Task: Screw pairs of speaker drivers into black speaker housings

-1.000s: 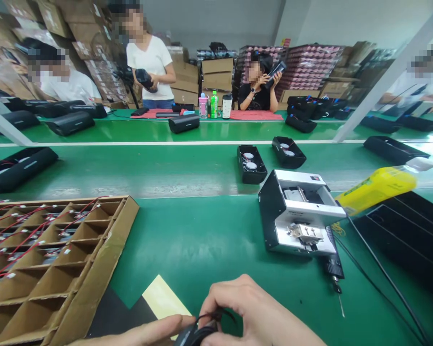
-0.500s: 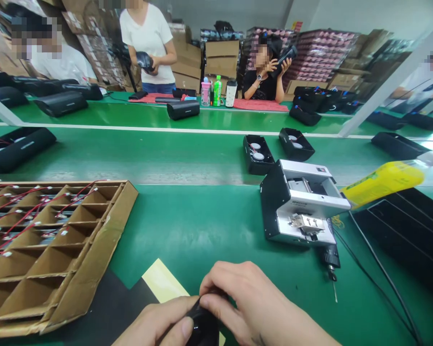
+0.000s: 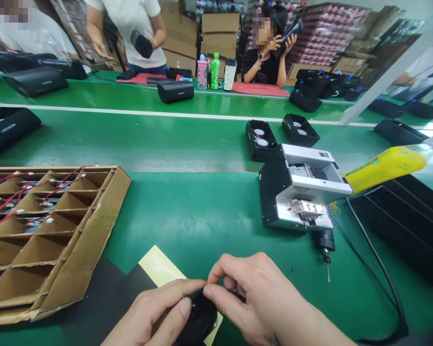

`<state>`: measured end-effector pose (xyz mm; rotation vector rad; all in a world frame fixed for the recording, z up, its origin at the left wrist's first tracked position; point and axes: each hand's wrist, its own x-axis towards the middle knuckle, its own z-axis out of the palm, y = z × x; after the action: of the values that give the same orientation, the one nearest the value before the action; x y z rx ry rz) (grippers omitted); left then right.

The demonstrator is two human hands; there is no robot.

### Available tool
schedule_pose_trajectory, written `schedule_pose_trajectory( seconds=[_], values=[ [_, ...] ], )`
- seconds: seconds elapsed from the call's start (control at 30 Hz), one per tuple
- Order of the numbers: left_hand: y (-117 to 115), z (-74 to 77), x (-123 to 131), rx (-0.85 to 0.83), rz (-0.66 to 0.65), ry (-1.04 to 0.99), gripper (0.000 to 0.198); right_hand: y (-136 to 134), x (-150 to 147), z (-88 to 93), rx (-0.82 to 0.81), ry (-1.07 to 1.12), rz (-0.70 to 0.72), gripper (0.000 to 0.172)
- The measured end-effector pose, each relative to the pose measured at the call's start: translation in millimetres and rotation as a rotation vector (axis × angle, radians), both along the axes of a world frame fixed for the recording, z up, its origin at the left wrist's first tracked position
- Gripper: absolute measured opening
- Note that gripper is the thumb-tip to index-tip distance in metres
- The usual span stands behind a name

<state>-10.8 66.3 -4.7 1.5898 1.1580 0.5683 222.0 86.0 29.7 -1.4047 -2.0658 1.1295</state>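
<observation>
A glossy black rounded part [image 3: 201, 317] is held at the bottom centre. My left hand [image 3: 159, 310] is closed on it from the left, thumb on its face and index finger along the top edge. My right hand [image 3: 252, 293] pinches with thumb and index finger at the part's upper right edge; a dark bit shows under its fingers, too hidden to name. Below and left of the hands lie black sheets [image 3: 97, 293] and a pale yellow paper strip [image 3: 159, 264].
A cardboard divider tray [image 3: 104, 216] with red-wired pieces stands left. To the right are a silver-black machine [image 3: 303, 187], an electric screwdriver [image 3: 325, 242], a yellow bottle [image 3: 386, 166] and a cable [image 3: 375, 259]. Speaker housings [image 3: 261, 139] sit beyond. Several people work across the bench.
The camera view has tilted down slightly. The black part's face has turned more into view, and my right fingers still pinch at its edge. A person opposite has taken one hand off a speaker.
</observation>
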Motion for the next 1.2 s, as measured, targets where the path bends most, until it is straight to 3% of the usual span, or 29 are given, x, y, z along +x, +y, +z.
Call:
schedule_pose_trajectory(
  seconds=[0.13, 0.3, 0.73, 1.2],
  values=[
    [0, 1.2, -2, -0.034, -0.002, 0.048, 0.036, 1, -2, -0.6, -0.098, 0.033, -0.036, 0.011],
    [2, 4.5, 2, -0.037, 0.013, 0.023, 0.034, 1, 0, -0.3, -0.098, 0.065, -0.030, 0.014],
    [-4, 1.5, 8, -0.321, 0.025, -0.161, 0.040, 0, 4, 2.4, -0.143, 0.081, -0.054, 0.013],
    [-2, -1.6, 15, -0.333, 0.095, -0.225, 0.034, -12, 5, -9.4, -0.133, 0.144, -0.138, 0.016]
  ],
)
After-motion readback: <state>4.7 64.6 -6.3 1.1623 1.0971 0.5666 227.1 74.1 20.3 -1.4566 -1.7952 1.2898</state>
